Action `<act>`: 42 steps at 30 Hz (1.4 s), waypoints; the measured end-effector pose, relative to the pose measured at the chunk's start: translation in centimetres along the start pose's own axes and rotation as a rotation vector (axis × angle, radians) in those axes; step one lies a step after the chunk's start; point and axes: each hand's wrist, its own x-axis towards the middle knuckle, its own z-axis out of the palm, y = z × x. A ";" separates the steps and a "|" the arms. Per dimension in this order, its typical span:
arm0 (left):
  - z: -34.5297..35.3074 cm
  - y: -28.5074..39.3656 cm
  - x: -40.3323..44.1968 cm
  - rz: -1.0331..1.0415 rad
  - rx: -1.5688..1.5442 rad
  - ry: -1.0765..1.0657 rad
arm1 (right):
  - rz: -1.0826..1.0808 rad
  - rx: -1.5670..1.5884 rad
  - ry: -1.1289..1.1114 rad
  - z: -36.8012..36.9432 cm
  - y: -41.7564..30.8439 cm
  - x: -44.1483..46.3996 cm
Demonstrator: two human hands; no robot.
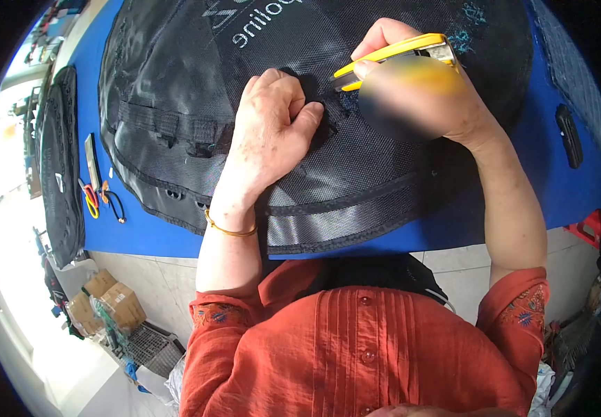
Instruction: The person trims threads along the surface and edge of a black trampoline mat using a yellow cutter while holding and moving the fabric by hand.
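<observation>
Black woven trampoline mat [342, 167] covers much of the blue table, with pale lettering [259, 24] near its far side. My left hand [273, 125] rests on the mat with curled fingers, gripping a fold of its fabric. My right hand [418, 97] is partly blurred and closed round yellow thread snips [391, 52]. Their tip points left, close to my left fingers, at dark blue stitching [349, 101] on the mat. Teal thread tangles [462, 40] show at the upper right. Webbing loops [168, 125] line the mat's left part.
Left of the mat on the blue table [141, 240] lie red-and-yellow-handled scissors [91, 198] and a long folded black piece [61, 167]. A black object [569, 135] lies at the right. Cardboard boxes [116, 302] and a grey crate [158, 354] stand at the lower left.
</observation>
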 end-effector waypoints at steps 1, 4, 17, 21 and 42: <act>0.0 0.0 0.0 -0.005 0.001 -0.002 | 0.000 0.001 0.000 -0.1 -0.1 0.0; 0.0 -0.1 0.0 0.008 0.008 0.003 | 0.061 0.004 -0.052 -0.4 -0.6 0.0; 0.0 0.0 -0.1 -0.001 0.017 -0.005 | -0.124 -0.101 -0.058 -0.6 -0.8 -0.2; -0.1 0.1 -0.1 -0.015 0.011 -0.008 | 0.038 -0.013 -0.166 -1.4 -1.6 -0.1; 0.7 -0.6 -0.1 0.107 0.000 0.074 | 0.101 0.001 -0.007 -0.9 -0.8 0.1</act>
